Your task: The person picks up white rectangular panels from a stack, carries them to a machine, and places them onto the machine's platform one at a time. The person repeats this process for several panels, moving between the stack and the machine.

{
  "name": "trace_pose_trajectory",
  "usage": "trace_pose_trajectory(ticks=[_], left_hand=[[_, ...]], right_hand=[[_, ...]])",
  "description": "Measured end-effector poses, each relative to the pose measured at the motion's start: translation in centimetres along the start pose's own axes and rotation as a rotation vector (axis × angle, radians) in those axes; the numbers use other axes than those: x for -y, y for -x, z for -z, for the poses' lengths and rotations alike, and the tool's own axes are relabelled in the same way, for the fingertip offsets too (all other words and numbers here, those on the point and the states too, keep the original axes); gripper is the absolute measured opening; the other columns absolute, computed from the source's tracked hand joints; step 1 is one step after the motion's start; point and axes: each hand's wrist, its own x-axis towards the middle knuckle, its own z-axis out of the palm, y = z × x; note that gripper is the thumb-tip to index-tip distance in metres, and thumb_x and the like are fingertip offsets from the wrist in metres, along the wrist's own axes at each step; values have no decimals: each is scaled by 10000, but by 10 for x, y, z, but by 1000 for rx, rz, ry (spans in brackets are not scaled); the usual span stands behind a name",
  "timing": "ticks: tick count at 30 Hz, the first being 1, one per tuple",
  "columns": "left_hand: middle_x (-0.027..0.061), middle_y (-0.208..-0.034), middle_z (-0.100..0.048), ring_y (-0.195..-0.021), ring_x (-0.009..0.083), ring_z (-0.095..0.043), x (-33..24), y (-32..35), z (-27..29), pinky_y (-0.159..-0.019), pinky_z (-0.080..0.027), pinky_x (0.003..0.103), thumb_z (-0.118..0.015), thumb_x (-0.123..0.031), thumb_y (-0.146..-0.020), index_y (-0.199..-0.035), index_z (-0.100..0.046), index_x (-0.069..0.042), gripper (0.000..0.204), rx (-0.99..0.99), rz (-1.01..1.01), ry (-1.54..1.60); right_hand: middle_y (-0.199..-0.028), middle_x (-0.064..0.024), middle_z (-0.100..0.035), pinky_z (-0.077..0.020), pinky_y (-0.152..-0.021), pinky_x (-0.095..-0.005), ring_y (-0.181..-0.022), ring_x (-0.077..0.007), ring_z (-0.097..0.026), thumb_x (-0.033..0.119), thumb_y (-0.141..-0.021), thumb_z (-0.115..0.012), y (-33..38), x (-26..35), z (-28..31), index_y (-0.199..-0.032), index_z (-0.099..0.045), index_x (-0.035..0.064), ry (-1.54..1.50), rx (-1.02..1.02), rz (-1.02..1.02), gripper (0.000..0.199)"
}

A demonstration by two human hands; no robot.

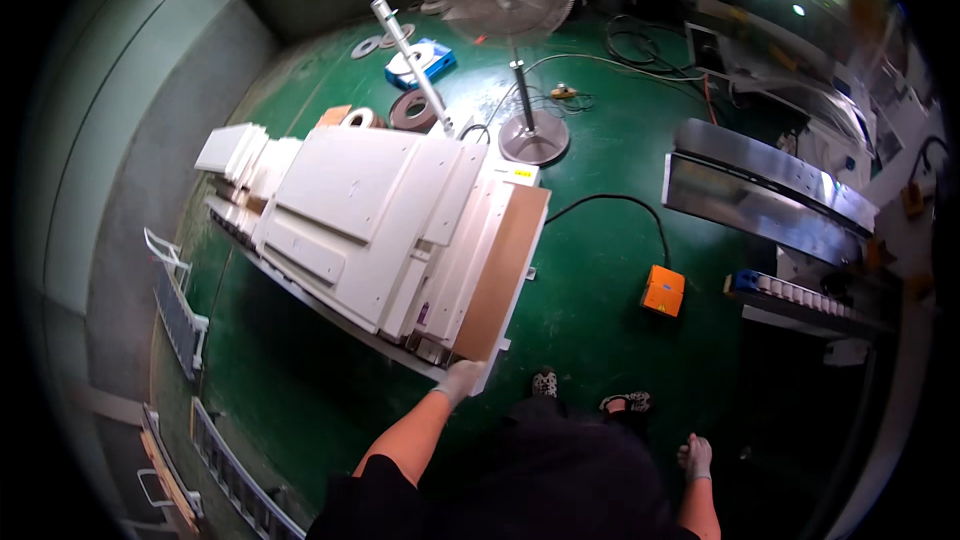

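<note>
My left hand (pixel 461 380), in a pale glove, touches the near end of a long brown board (pixel 507 275). Its fingers blend into the board's edge, so their grip is unclear. The board lies along the right side of a low platform (pixel 487 377). Beside it are stacked several white panels (pixel 345 175), the larger ones with small holes. A small purple item (pixel 423 313) sits among them near the front. My right hand (pixel 695 457), also gloved, hangs low at my right side with its fingers curled in and nothing visible in them.
Beyond the platform stand a pedestal fan (pixel 533 135), a white tube (pixel 410 60) and several tape rolls (pixel 412 111). An orange box (pixel 663 291) with a black cable lies on the green floor to the right, near metal machine parts (pixel 760 200). Ladder-like racks (pixel 235 465) lie at left.
</note>
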Motion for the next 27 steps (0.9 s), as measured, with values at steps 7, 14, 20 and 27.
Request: trace_pose_trajectory(ticks=[7, 14, 20, 27], left_hand=[[45, -932, -597, -850, 146, -509, 102, -17, 139, -765, -453, 358, -509, -230, -1006, -892, -584, 13, 279, -1152, -75, 1180], [190, -1608, -289, -1475, 359, -295, 25, -33, 266, -1204, -290, 421, -655, -371, -896, -1554, -331, -68, 793, -1013, 222, 83], [110, -1680, -181, -1530, 305, -212, 3, -53, 300, -1231, -249, 424, -596, -508, -910, -1590, -247, -65, 883, -793, 361, -10], [116, -1598, -347, -1446, 305, -350, -21, -35, 259, -1168, -298, 466, -632, -498, -868, -1529, -378, -64, 831, -756, 203, -414]], right_hand=[[-811, -84, -673, -509, -598, -332, -664, -201, -634, 298, -989, -626, -23, 63, -159, -1054, -654, 65, 553, 231, 583, 244], [-980, -140, -721, -534, -842, -368, -944, -278, -695, 265, -956, -658, 127, 159, -239, -1063, -696, 49, 1014, 390, 732, 244], [-942, -154, -716, -538, -801, -379, -912, -289, -692, 312, -962, -644, 76, 103, -162, -1027, -708, 48, 1005, 257, 626, 279], [-815, -140, -704, -527, -663, -383, -715, -234, -665, 300, -976, -615, 89, 33, -77, -981, -701, -30, 857, 70, 375, 341]])
